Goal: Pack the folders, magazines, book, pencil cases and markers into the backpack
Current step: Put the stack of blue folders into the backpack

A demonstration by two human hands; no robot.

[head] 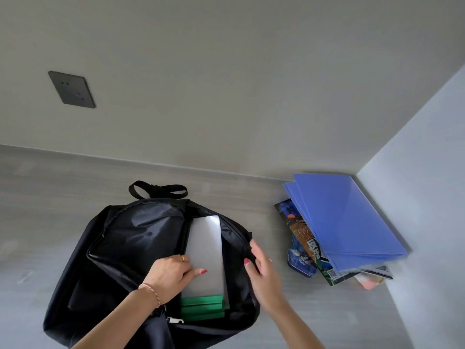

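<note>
Your left hand point(171, 275) rests on a grey folder point(205, 248) inside the open black backpack point(120, 248), with a green stack point(201, 307) just below it. Your right hand point(261, 268) holds the backpack's right rim. Blue folders point(344, 217) cover magazines point(302, 235) at the tabletop's point(50, 197) far right corner.

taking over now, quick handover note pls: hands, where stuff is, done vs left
Left hand: fingers lie on the grey folder inside the open backpack.
Right hand: at the backpack's right rim; grip unclear.
Done: grey folder and a green stack are in.
Left: blue folders on the table, magazines under them, what looks like a pencil case beside them. Markers not visible.
</note>
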